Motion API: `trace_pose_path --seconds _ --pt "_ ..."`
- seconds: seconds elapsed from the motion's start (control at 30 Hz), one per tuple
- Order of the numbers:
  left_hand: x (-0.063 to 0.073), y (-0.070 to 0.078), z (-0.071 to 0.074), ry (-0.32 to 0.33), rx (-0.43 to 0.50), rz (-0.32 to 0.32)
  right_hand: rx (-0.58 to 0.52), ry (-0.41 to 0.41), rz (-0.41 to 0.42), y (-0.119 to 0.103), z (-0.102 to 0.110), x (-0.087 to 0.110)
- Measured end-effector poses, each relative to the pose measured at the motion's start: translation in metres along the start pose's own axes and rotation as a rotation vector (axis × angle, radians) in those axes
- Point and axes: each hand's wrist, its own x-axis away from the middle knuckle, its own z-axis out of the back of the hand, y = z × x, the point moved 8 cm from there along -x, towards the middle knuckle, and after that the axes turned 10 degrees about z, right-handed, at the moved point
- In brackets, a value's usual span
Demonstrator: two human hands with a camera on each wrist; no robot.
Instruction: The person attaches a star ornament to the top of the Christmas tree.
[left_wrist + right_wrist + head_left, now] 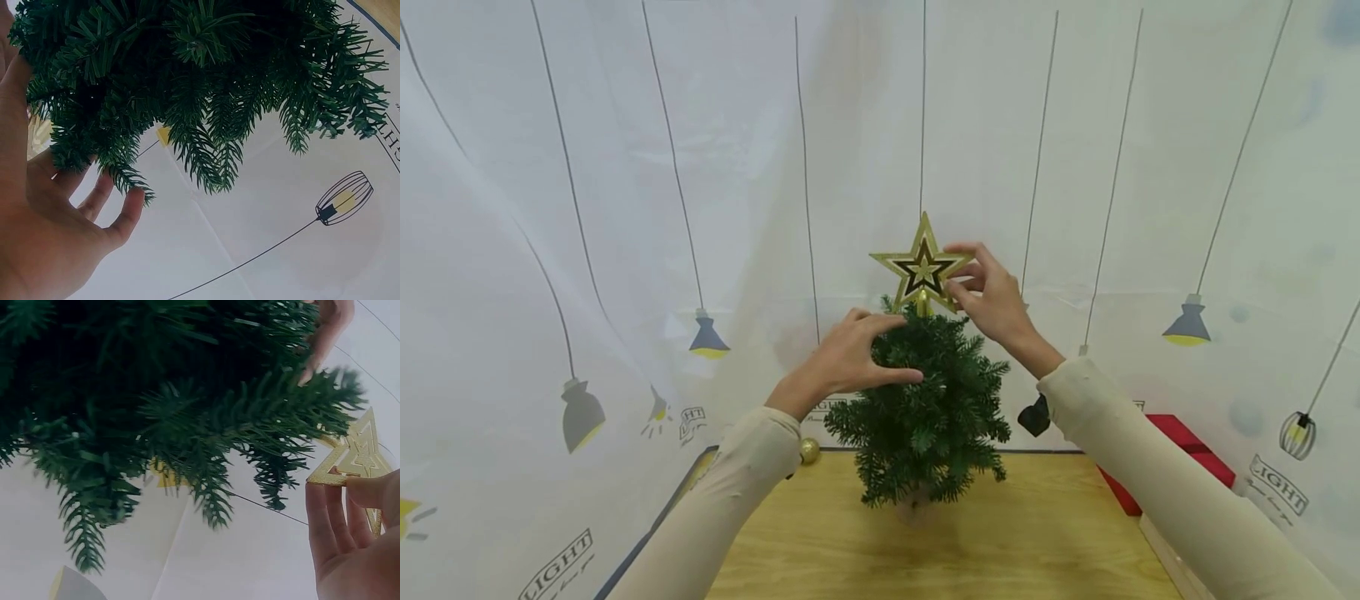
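A small green artificial Christmas tree point(932, 408) stands upright on the table. At its top is a gold star topper point(925, 260), its holder down among the uppermost branches. My right hand point(1000, 307) pinches the star's right side between thumb and fingers, as the star point(337, 469) also shows in the right wrist view. On the left of the treetop, my left hand point(850, 354) spreads its thumb and fingers around the upper branches. Seen from the left wrist, the fingers of that hand point(59, 231) are loosely bent beside the needles, partly hidden by them.
The wooden table point(797, 542) lies under the tree. A gold ball ornament point(808, 451) sits at the back left, near my left sleeve. To the right is a red box point(1187, 442), partly behind my right forearm. A white backdrop point(865, 150) with printed hanging lamps surrounds the table.
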Motion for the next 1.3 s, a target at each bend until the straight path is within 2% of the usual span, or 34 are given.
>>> trace_pose_path --seconds 0.37,0.6,0.87,1.3 --pt "0.001 -0.003 0.0 0.01 0.008 -0.002 -0.006 -0.018 -0.007 0.005 -0.008 0.009" --pt "-0.001 -0.003 -0.001 0.009 -0.01 -0.007 0.017 -0.007 0.028 0.006 -0.009 0.009" --pt "-0.003 -0.001 -0.004 0.004 -0.034 -0.03 0.038 -0.031 0.073 0.006 -0.011 0.008" --pt "-0.004 -0.001 -0.003 0.007 -0.022 -0.061 0.078 -0.025 0.075 0.007 -0.005 0.011"
